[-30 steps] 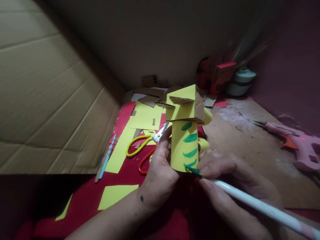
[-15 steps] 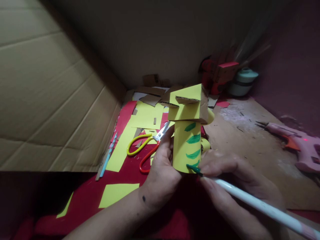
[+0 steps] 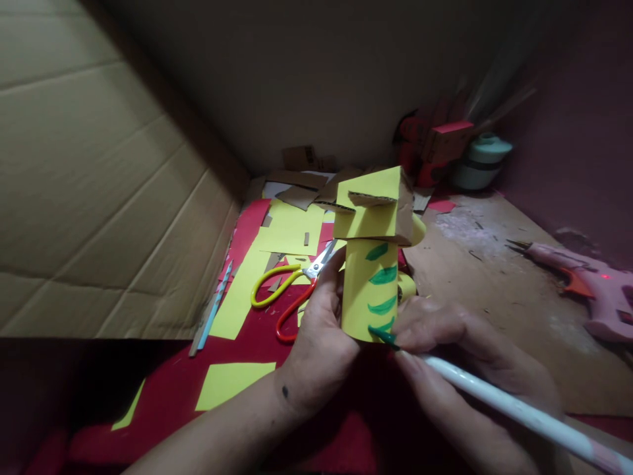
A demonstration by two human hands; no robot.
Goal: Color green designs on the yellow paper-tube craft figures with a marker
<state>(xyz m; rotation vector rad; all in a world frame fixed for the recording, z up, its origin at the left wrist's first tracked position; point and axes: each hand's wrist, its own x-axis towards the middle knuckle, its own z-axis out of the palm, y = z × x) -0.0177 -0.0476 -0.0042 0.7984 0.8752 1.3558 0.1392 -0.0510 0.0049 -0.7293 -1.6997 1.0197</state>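
Note:
My left hand (image 3: 316, 343) is closed around the back and side of a yellow paper-covered cardboard figure (image 3: 353, 284). The figure has a round tube below and a boxy top with bare cardboard edges. Several curved green stripes run down the tube's right side. Pinched in my right hand (image 3: 465, 356) is a paintbrush (image 3: 494, 386) with a white handle, and its green tip touches the tube near the bottom rim. Just left of the figure lie scissors (image 3: 312, 270) with one yellow and one red handle loop, their blade ends partly hidden.
A pink glue gun (image 3: 583, 270) with a lit red light lies at the right. Yellow paper (image 3: 237, 297), a blue patterned pencil (image 3: 215, 307) and cardboard scraps (image 3: 299, 196) spread to the left. A large cardboard sheet (image 3: 113, 198) rises at left; a pale-green lidded container (image 3: 482, 161) stands behind.
The brush tip has shifted very slightly left along the tube's lower edge. Both hands keep their grips, and the figure has hardly moved.

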